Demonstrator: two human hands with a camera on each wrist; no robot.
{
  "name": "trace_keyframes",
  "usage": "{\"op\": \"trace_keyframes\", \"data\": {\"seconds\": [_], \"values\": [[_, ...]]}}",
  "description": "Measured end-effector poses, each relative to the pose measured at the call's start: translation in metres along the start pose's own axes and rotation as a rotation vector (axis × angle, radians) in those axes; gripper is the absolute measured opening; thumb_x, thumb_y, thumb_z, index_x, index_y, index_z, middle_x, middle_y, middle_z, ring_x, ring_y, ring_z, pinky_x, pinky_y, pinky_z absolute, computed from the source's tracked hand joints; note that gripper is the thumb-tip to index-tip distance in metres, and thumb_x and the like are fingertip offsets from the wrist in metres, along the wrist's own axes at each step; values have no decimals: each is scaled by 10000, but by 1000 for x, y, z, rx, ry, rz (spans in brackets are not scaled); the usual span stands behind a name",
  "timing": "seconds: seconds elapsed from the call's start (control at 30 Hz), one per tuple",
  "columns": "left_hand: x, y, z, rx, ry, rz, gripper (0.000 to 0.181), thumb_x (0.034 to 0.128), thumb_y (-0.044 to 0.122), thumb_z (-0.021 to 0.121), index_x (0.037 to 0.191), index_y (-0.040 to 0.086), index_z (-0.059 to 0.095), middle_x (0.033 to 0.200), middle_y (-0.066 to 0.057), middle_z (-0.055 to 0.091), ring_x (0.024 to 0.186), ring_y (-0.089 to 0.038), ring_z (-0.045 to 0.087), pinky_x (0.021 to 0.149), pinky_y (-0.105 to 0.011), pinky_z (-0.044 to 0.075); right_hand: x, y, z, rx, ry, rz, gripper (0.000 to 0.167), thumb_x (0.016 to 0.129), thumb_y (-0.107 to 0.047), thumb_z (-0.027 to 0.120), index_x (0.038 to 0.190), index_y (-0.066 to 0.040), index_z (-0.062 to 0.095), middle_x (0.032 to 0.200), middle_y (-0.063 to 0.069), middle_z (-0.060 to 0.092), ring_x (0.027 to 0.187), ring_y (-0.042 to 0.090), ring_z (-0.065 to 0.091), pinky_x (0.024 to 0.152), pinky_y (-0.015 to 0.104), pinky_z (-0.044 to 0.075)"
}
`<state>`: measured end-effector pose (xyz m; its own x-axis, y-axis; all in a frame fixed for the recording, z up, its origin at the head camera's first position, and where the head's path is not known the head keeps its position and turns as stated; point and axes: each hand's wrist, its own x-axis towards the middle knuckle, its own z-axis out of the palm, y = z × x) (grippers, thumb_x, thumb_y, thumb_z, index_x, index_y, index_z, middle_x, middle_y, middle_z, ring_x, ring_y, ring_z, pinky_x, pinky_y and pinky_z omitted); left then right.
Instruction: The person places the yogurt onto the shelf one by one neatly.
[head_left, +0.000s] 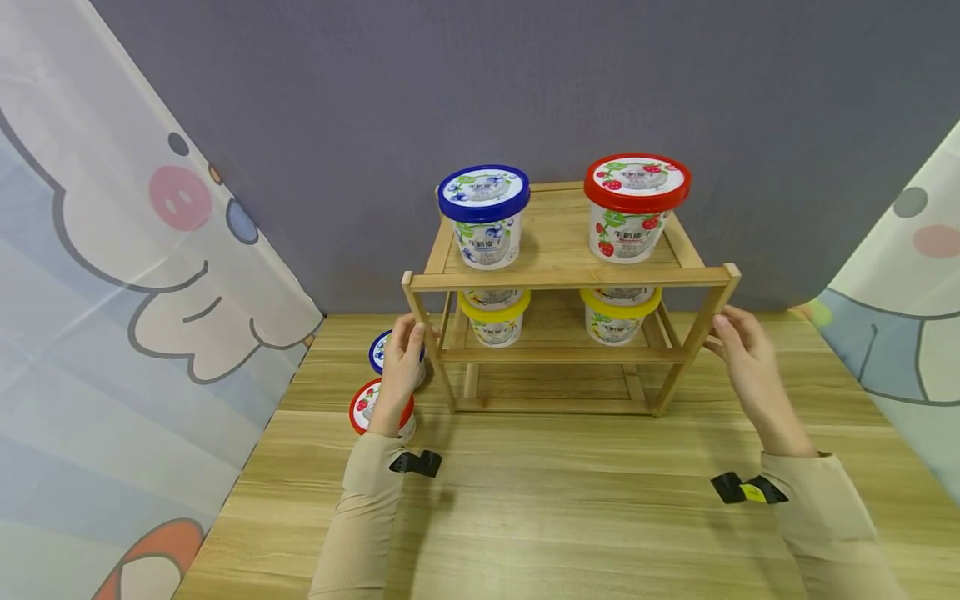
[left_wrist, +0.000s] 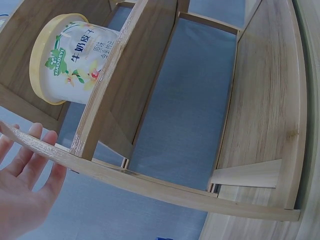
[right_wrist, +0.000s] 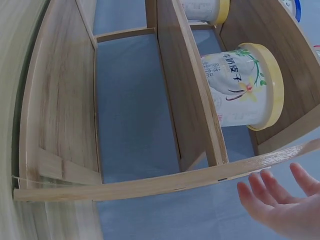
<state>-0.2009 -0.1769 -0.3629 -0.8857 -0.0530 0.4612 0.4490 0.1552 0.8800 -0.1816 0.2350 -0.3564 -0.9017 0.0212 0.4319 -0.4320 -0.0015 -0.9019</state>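
A wooden shelf rack [head_left: 566,277] stands on the table. On its top board are a blue-lidded tub [head_left: 487,237] at left and a red-lidded tub [head_left: 628,233] at right. Two yellow-lidded tubs, a left one [head_left: 497,325] and a right one [head_left: 613,325], sit on the middle board. My left hand [head_left: 402,362] is at the rack's left upright, its extended fingers reaching past the post in the left wrist view. Beside the right upright, my right hand [head_left: 750,362] has loosely bent fingers; whether they touch the wood I cannot tell.
Left of the rack, partly hidden by my left arm, another blue-lidded tub [head_left: 379,350] and another red-lidded tub [head_left: 365,404] stand on the wooden table [head_left: 570,500]. A grey wall [head_left: 555,83] rises behind, with cartoon-printed curtains at both sides.
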Motion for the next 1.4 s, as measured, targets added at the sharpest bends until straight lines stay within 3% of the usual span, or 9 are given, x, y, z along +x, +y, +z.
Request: {"op": "trace_keyframes", "data": {"seconds": [0.17, 0.27, 0.47, 0.7, 0.83, 0.97, 1.1, 1.3, 1.4], "values": [[-2, 9, 2, 20, 9, -1, 205, 951, 19, 331, 1073, -111, 432, 882, -219, 560, 868, -280, 535, 760, -255, 399, 3, 1, 3, 37, -26, -17, 255, 953, -170, 385, 1176, -89, 478, 1074, -20, 537, 973, 56, 522, 771, 107, 418], [-1, 10, 1, 16, 3, -4, 203, 948, -2, 326, 1079, -115, 433, 899, -282, 538, 862, -252, 531, 763, -254, 395, 5, 1, 5, 40, -41, -5, 302, 957, -210, 368, 1192, -62, 487, 1055, -8, 567, 964, 80, 541, 769, 122, 425], [1, -7, -1, 14, -5, 11, 214, 954, 48, 343, 1088, -81, 449, 910, -301, 537, 855, -152, 527, 760, -233, 384, 7, 2, 7, 107, -12, 23, 266, 946, -236, 379, 1089, -66, 525, 977, 5, 546, 901, 96, 538, 767, 129, 433], [1, -9, 2, -13, 25, 56, 230, 957, 121, 368, 1077, -48, 470, 852, -126, 581, 876, -333, 533, 739, -232, 396, 9, 6, 7, 143, 16, 9, 236, 942, -197, 377, 1046, -54, 533, 921, 16, 546, 821, 103, 557, 722, 148, 453], [0, -7, 3, -49, 45, 17, 259, 954, 112, 375, 1089, -95, 448, 839, -45, 588, 879, -295, 551, 781, -226, 421, 11, 6, 7, 166, 9, 14, 231, 936, -195, 390, 1033, -45, 537, 900, 20, 561, 810, 102, 563, 719, 149, 458], [-2, -2, 1, -56, 52, -50, 281, 951, 129, 386, 1119, -87, 452, 904, -175, 591, 944, -345, 539, 852, -274, 424, 12, 6, 6, 157, -12, 27, 233, 933, -204, 391, 1033, -48, 532, 894, 24, 561, 810, 97, 568, 717, 143, 457], [-4, 5, -3, -7, 29, -132, 315, 952, 194, 399, 1161, -26, 479, 1042, -289, 547, 1037, -346, 513, 912, -346, 395, 12, 7, 5, 154, -19, 34, 245, 932, -215, 394, 1030, -30, 521, 887, 26, 562, 808, 94, 570, 718, 143, 455], [-10, 12, -11, 68, -5, -244, 419, 943, 257, 422, 1271, -5, 435, 1207, -224, 499, 1112, -299, 485, 937, -371, 373, 12, 8, 6, 153, -20, 37, 261, 932, -222, 396, 1011, 0, 507, 867, 29, 563, 797, 92, 572, 716, 146, 454], [-14, 16, -17, 106, -33, -251, 450, 946, 270, 414, 1307, 2, 391, 1261, -187, 462, 1131, -310, 465, 944, -379, 365, 12, 8, 6, 158, -16, 31, 259, 933, -217, 395, 1009, 5, 504, 868, 34, 559, 793, 93, 572, 714, 151, 456]]}}
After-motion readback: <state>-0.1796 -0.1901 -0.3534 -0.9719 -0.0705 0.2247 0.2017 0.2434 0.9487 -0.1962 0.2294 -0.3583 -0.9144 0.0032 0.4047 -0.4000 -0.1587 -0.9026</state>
